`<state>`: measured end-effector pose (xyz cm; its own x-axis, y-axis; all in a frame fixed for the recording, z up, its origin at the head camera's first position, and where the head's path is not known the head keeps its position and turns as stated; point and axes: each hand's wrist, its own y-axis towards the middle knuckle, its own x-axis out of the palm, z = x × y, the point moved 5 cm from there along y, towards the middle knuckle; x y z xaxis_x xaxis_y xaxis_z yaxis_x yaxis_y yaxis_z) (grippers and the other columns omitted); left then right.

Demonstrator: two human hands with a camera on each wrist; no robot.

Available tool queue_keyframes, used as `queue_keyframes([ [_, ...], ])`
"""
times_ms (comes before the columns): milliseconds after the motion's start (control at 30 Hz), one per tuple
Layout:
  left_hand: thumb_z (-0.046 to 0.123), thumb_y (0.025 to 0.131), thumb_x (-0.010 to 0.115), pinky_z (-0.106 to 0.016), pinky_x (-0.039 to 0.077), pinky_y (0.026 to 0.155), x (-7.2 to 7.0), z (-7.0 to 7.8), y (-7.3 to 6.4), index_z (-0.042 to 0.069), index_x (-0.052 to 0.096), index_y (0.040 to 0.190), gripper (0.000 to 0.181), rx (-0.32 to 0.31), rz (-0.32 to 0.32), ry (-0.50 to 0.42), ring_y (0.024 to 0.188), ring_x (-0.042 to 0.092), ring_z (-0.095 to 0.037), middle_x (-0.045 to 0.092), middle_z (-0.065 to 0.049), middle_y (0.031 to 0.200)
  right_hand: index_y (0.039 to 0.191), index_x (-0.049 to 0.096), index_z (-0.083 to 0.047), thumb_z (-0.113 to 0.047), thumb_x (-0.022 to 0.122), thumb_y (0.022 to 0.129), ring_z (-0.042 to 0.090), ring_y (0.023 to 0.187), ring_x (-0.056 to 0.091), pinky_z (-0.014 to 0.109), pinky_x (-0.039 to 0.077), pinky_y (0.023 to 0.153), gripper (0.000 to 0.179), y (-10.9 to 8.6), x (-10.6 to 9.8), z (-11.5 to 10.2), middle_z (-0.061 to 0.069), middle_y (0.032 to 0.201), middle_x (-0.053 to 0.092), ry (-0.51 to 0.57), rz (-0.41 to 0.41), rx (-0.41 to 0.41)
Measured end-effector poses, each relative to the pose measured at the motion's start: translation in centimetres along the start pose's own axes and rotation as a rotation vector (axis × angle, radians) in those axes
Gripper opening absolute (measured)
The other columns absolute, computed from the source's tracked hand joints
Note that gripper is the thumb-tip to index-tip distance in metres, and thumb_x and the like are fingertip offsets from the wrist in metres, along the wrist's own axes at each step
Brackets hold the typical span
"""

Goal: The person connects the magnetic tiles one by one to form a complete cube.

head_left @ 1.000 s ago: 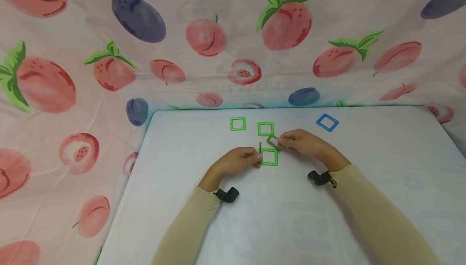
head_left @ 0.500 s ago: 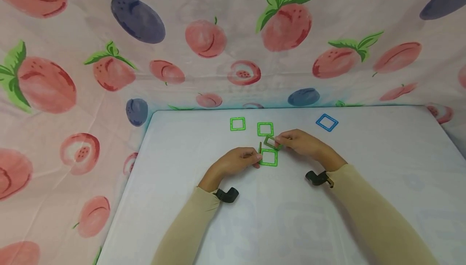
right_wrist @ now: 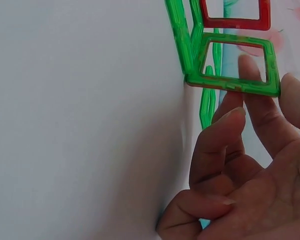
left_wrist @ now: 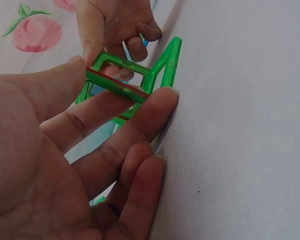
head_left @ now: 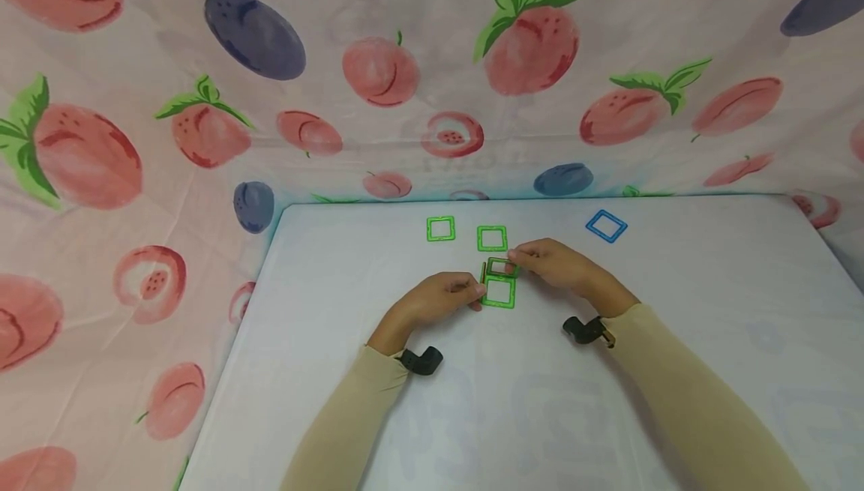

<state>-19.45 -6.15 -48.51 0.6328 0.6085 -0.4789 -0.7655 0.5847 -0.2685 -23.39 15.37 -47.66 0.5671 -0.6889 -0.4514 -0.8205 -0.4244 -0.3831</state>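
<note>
My left hand (head_left: 442, 297) pinches a red square magnetic tile (right_wrist: 235, 23) that stands on edge at the left side of a flat green magnetic tile (head_left: 499, 306). Thumb and fingers of my right hand (head_left: 553, 262) pinch another green tile (right_wrist: 232, 87), standing up along the flat tile's far edge. In the right wrist view this green tile meets the flat one at its base, with the red tile right beside it. From the left wrist camera the red tile shows mostly as a thin red edge between thumb and fingers.
Two loose green square tiles lie behind the hands, one to the left (head_left: 441, 239) and one nearer the middle (head_left: 492, 249). A blue square tile (head_left: 595, 232) lies at the back right. The white table (head_left: 472, 416) meets a fruit-print cloth (head_left: 405, 131) behind and at the left.
My right hand has moved slightly left with its green tile, turning it from a slant to line up with the flat tile's far edge. The left hand has stayed put.
</note>
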Motion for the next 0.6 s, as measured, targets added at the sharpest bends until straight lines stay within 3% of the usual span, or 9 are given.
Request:
queue_keyframes([
  [133, 0.046, 0.106, 0.052, -0.034, 0.043, 0.099, 0.0, -0.1, 0.0, 0.016, 0.072, 0.101, 0.036, -0.011, -0.001, -0.001, 0.108, 0.061, -0.01, 0.076, 0.006, 0.097, 0.126, 0.071, -0.014, -0.05, 0.05, 0.106, 0.029, 0.132, 0.045, 0.053, 0.034, 0.112, 0.046, 0.0, -0.3, 0.6, 0.01, 0.141, 0.059, 0.018, -0.01, 0.022],
  [367, 0.046, 0.106, 0.052, -0.034, 0.043, 0.098, 0.0, -0.2, 0.0, 0.017, 0.072, 0.102, 0.036, -0.014, 0.002, 0.005, 0.106, 0.06, -0.01, 0.076, 0.007, 0.096, 0.122, 0.072, -0.012, -0.043, 0.068, 0.098, 0.026, 0.107, 0.051, 0.038, 0.044, 0.088, 0.039, -0.3, -0.8, 1.0, 0.009, 0.121, 0.066, 0.047, -0.038, 0.003],
  [600, 0.046, 0.106, 0.052, -0.036, 0.043, 0.099, 0.0, -0.1, 0.0, 0.016, 0.072, 0.102, 0.037, -0.014, 0.001, 0.007, 0.106, 0.06, -0.011, 0.076, 0.006, 0.098, 0.12, 0.075, -0.012, -0.038, 0.072, 0.096, 0.024, 0.104, 0.053, 0.036, 0.045, 0.086, 0.036, -0.1, -0.7, 1.4, 0.008, 0.117, 0.068, 0.045, -0.025, 0.015],
])
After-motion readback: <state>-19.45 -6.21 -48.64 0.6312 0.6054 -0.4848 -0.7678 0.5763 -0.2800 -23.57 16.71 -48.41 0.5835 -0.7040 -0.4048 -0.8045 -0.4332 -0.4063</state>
